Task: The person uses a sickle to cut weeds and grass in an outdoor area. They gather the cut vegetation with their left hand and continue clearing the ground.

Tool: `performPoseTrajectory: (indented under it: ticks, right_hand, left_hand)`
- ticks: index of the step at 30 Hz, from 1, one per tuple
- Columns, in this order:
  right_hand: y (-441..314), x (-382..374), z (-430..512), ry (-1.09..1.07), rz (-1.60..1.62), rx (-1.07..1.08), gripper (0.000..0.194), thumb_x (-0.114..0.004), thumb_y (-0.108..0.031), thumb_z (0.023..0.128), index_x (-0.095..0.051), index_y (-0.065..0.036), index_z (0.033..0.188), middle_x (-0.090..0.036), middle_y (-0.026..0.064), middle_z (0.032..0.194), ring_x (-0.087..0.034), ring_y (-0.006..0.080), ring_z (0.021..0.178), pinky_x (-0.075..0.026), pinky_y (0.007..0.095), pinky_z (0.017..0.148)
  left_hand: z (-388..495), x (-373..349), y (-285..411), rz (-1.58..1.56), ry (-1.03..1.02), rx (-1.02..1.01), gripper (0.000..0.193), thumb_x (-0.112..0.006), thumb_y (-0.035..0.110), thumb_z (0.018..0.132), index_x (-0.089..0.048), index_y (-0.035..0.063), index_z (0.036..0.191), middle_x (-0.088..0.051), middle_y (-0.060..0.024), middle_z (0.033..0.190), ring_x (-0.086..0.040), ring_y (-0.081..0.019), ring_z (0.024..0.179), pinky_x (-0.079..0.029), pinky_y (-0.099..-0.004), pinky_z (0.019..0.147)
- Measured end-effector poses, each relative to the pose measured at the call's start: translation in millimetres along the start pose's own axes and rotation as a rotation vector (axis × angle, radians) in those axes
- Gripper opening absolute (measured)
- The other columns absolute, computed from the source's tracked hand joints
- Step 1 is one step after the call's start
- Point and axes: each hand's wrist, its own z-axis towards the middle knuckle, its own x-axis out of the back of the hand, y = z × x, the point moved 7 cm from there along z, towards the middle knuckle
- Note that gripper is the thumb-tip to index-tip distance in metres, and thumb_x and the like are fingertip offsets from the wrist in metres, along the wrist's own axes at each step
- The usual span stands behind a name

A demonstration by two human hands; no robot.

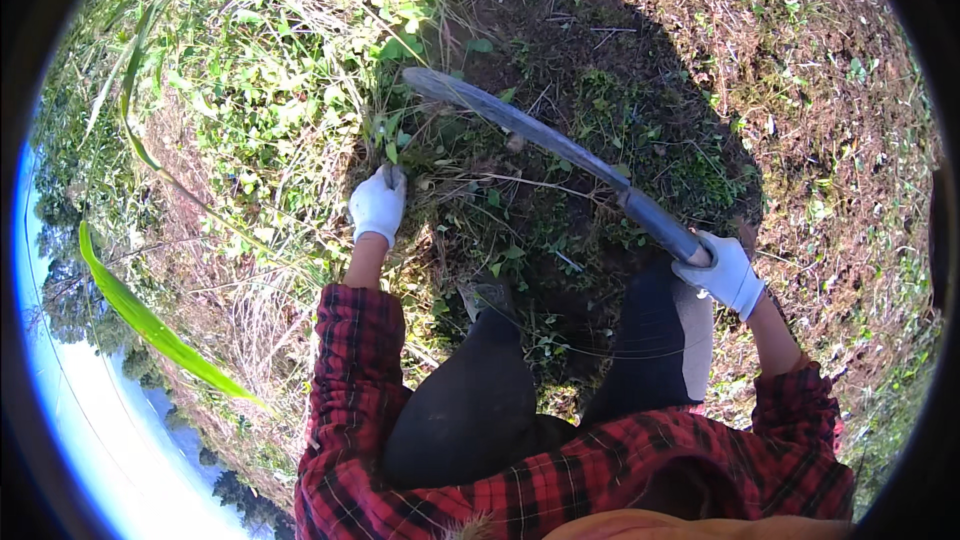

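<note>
My right hand (724, 274), in a white work glove, is wrapped around the short wooden handle of a long, slightly curved machete (517, 120). Its dark blade, with a metal socket at the handle end, slants up and left above shaded ground. At the left, my left hand (379, 204) wears a matching glove. Its fingers are curled at the base of a clump of green weeds (390, 136), around the stems. The blade's rounded tip lies beside the upper part of this clump, apart from my left hand. Leaves partly hide the left fingertips.
Dense sunlit weeds (277, 75) spread to the left. Brown soil with cut plant litter (817, 112) covers the right. A long grass leaf (161, 334) arches close at the left. My dark-trousered knees (465, 397) are bent below the blade.
</note>
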Motion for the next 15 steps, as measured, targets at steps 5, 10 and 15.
performPoseTrajectory:
  ticks: [5, 10, 15]
  right_hand:
    - [-37, 17, -12, 0.152, -0.002, 0.239, 0.041, -0.071, -0.034, 0.070, -0.060, -0.002, 0.094, -0.062, 0.0146, 0.073, -0.062, 0.0213, 0.066, -0.048, 0.0304, 0.064]
    - [12, 65, 8, 0.442, 0.065, 0.058, 0.035, -0.068, -0.029, 0.074, -0.058, -0.003, 0.094, -0.057, 0.0073, 0.063, -0.056, 0.0127, 0.052, -0.045, 0.0274, 0.049]
    - [59, 71, 48, 0.531, 0.295, -0.075, 0.028, -0.066, -0.024, 0.078, -0.055, -0.005, 0.096, -0.049, -0.0024, 0.055, -0.045, 0.0050, 0.042, -0.037, 0.0202, 0.037]
  left_hand:
    - [-136, -16, -222, 0.106, 0.109, 0.257, 0.043, -0.047, 0.038, 0.087, -0.062, -0.0019, 0.089, -0.062, -0.0211, 0.074, -0.059, -0.0365, 0.069, -0.045, -0.0428, 0.061]
    - [-420, 7, -325, 0.265, -0.640, 0.845, 0.046, -0.048, 0.040, 0.085, -0.060, -0.0012, 0.101, -0.060, -0.0248, 0.093, -0.060, -0.0340, 0.085, -0.047, -0.0435, 0.072]
    - [-320, 14, -231, 0.455, -0.720, 0.532, 0.051, -0.044, 0.047, 0.083, -0.062, 0.0013, 0.098, -0.062, -0.0226, 0.095, -0.061, -0.0372, 0.084, -0.048, -0.0440, 0.076]
